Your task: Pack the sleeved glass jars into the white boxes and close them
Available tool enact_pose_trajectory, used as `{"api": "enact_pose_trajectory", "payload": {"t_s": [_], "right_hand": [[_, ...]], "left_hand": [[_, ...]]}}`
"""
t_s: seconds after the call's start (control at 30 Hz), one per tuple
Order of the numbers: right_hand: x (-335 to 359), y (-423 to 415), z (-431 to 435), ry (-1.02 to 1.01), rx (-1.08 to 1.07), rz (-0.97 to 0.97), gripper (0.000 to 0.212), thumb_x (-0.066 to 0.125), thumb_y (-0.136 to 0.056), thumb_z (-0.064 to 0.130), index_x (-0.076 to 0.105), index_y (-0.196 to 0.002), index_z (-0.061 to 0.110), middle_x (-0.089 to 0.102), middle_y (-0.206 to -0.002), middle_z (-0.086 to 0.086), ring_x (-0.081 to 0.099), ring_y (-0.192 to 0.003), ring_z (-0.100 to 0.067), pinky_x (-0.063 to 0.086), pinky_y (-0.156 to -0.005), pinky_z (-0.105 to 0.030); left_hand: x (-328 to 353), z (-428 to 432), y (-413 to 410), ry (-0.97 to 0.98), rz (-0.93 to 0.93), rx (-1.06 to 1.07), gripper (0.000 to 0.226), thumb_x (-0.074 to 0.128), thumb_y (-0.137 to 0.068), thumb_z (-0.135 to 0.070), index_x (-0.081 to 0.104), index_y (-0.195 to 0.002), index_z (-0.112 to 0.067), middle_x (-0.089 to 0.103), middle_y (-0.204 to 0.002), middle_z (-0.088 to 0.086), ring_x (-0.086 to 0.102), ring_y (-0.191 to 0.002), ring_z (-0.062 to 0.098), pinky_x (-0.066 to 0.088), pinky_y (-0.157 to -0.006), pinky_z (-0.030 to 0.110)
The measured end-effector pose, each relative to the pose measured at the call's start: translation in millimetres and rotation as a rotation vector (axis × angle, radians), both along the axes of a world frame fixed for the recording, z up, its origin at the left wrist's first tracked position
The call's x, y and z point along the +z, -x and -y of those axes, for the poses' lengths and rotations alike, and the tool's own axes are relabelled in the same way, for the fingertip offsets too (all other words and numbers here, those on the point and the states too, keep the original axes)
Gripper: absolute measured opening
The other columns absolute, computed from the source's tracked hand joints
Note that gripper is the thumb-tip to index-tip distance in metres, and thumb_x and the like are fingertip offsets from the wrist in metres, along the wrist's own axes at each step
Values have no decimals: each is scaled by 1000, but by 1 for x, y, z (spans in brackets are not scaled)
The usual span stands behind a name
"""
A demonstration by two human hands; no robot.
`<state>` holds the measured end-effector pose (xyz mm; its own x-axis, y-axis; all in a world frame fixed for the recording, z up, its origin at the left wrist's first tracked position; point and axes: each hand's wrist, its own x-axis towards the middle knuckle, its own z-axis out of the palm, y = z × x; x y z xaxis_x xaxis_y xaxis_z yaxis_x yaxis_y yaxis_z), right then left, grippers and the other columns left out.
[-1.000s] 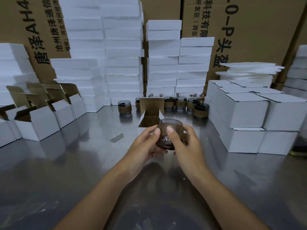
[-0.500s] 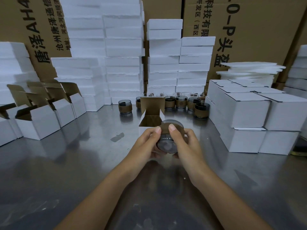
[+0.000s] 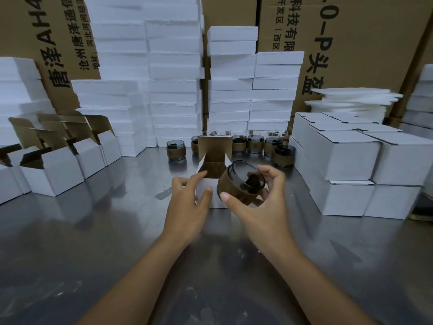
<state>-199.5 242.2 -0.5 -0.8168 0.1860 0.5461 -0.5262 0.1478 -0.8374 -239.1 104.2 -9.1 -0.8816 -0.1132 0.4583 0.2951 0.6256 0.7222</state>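
One jar (image 3: 236, 184) up in the air, six other jars (image 3: 176, 152) on the bench (image 3: 93, 242), one open box (image 3: 208, 195) in front.

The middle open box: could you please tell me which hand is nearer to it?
Left. The left hand holds the box by its front wall; the right hand holds a jar beside it.

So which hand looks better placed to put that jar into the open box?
Right: the right hand grips the tilted jar beside the open box; the left hand holds that box's front corner.
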Motion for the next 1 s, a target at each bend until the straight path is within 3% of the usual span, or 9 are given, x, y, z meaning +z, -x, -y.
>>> {"api": "enact_pose_trajectory", "payload": {"t_s": [0.17, 0.3, 0.5, 0.67, 0.8, 1.0], "right_hand": [[3, -4, 0, -45, -12, -43, 72, 85, -63, 27, 37, -113, 46, 48, -107, 38, 48, -104, 15, 37, -81, 2], [7, -7, 0, -66, -19, -113, 69, 82, -67, 27, 37, -117, 43, 43, -105, 50, 44, -108, 21, 34, -82, 4], [14, -9, -1, -19, 29, -148, 68, 75, -69, 41, 35, -124, 42, 47, -112, 42, 46, -113, 14, 35, -89, -1], [14, -7, -2, -11, 28, -186, 63, 72, -72, 32, 38, -125, 38, 49, -109, 44, 48, -109, 16, 37, -84, -1], [14, -7, -4, 5, 18, -183, 63, 74, -76, 27, 38, -128, 31, 50, -104, 47, 49, -103, 20, 39, -78, 1], [14, -7, -7, 2, 1, -108, 62, 72, -77, 27, 37, -126, 39, 50, -103, 46, 46, -104, 22, 37, -79, 2]], "left_hand": [[1, 2, -2, 64, -95, 13, 19, 52, -93, -31, 58, -111, -30, 38, -107, -5, 49, -96, 10, 40, -68, 13], [3, 0, -7, 159, -192, -27, 16, 57, -91, -30, 63, -103, -24, 45, -97, -6, 49, -90, 10, 42, -68, 16], [5, -10, -18, 292, -348, -148, 14, 61, -89, -23, 65, -98, -13, 53, -86, -2, 53, -78, 15, 45, -62, 25], [6, -13, -23, 340, -438, -270, 22, 58, -85, -26, 66, -99, -11, 63, -89, 2, 57, -76, 15, 49, -63, 28], [7, -14, -24, 338, -468, -288, 28, 52, -85, -35, 66, -94, -13, 59, -81, -2, 51, -70, 9, 43, -60, 24], [8, -13, -24, 342, -499, -289, 29, 52, -83, -39, 65, -88, -13, 57, -76, -1, 50, -65, 10, 47, -55, 27]]}}
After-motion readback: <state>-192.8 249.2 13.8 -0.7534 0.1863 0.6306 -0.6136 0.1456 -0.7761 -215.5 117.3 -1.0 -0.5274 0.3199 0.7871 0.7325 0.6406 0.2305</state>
